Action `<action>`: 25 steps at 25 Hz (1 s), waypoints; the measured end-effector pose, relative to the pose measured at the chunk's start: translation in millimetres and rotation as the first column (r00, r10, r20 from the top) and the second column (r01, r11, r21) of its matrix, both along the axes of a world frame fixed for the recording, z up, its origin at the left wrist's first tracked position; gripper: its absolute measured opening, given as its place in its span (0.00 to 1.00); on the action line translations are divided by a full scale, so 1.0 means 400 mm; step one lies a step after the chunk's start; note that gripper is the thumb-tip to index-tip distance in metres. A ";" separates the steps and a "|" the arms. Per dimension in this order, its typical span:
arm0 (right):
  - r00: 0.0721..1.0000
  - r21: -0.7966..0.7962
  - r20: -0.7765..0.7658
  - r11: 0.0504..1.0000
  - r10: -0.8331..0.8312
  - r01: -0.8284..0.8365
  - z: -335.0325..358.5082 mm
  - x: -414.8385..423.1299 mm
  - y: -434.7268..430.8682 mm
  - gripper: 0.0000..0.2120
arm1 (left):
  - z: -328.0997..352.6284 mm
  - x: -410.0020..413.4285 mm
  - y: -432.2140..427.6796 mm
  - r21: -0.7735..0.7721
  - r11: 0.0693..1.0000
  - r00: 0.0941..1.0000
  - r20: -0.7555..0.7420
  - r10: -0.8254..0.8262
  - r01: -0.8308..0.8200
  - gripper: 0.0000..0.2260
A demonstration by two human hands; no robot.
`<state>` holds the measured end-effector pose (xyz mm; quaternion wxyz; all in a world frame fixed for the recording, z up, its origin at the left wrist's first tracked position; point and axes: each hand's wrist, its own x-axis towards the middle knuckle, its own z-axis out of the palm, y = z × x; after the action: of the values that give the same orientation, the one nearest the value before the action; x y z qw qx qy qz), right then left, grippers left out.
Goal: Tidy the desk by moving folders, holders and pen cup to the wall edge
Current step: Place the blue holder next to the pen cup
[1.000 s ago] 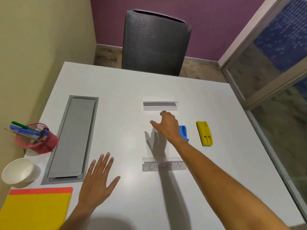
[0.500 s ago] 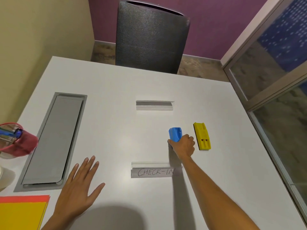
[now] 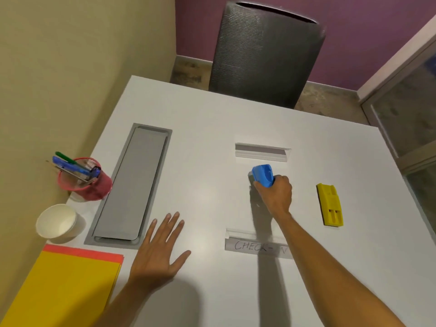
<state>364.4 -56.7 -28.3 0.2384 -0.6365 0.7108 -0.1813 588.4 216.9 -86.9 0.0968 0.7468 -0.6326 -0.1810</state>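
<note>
The right hand (image 3: pixel 276 194) has its grip clenched around a blue holder (image 3: pixel 263 175), lifted off the white counter (image 3: pixel 212 128) near its middle; the holder's long axis runs from about 5 o'clock to 11 o'clock, its free end pointing toward 11 and its shadow falling just under it. The left hand (image 3: pixel 158 253) lies flat on the counter at 7 o'clock, grip released, fingers spread toward 12. A yellow holder (image 3: pixel 329 205) lies flat well to the right at 3 o'clock, long axis near 12 to 6. A clear sign holder (image 3: pixel 262 151) sits just beyond the blue one, lengthwise from 9 to 3; another marked "CHECK-" (image 3: pixel 254 244) lies nearer, partly under the right forearm. By the wall at 9 o'clock stand a red mesh pen cup (image 3: pixel 87 185) and a white paper cup (image 3: pixel 57 223), with yellow folders (image 3: pixel 63 286) at 8 o'clock
</note>
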 end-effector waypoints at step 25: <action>0.461 0.004 -0.218 0.473 0.860 -0.881 -0.031 1.003 0.124 0.25 | -0.056 0.032 -0.012 -0.061 0.997 0.997 -0.054 -0.056 0.053 0.37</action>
<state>765.6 -6.9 -40.6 0.1932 -0.9360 0.2939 -0.0114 601.2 212.2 -109.2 0.1315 0.7206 -0.6549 -0.1856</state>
